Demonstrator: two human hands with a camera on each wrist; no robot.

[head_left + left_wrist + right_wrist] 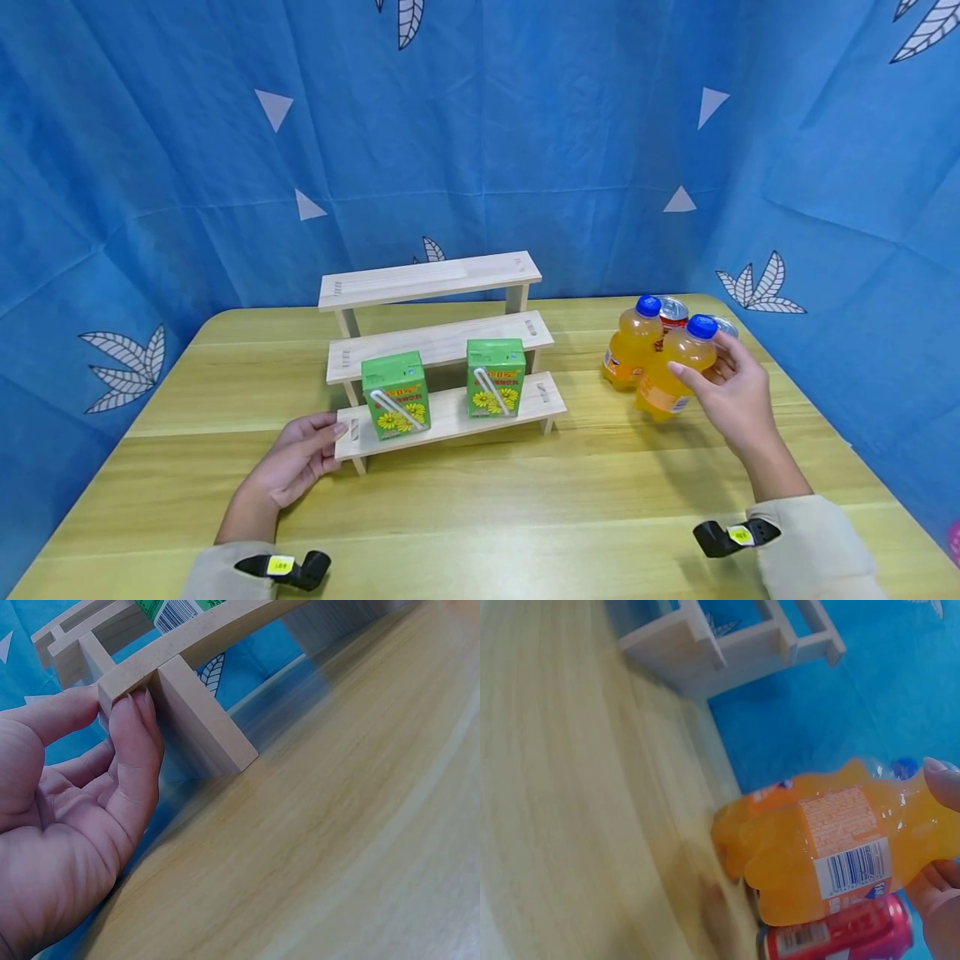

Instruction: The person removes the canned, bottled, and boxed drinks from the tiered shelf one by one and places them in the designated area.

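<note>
My left hand (303,457) pinches the left end of the bottom step of a three-tier wooden shelf (450,417); in the left wrist view the thumb and fingers (133,742) grip the board's corner beside a leg. Two green drink cartons (396,395) with straws stand on that bottom step. At the right, my right hand (738,400) holds an orange soda bottle (675,375) with a blue cap near its top. Another orange soda bottle (632,343) stands just behind and left of it. In the right wrist view a red can (840,930) is close beside the held bottle.
Silver can tops (672,308) show behind the bottles. The shelf's middle step (442,337) and top step (427,279) rise behind the cartons. A blue curtain (480,150) hangs along the back and sides of the wooden table (480,533).
</note>
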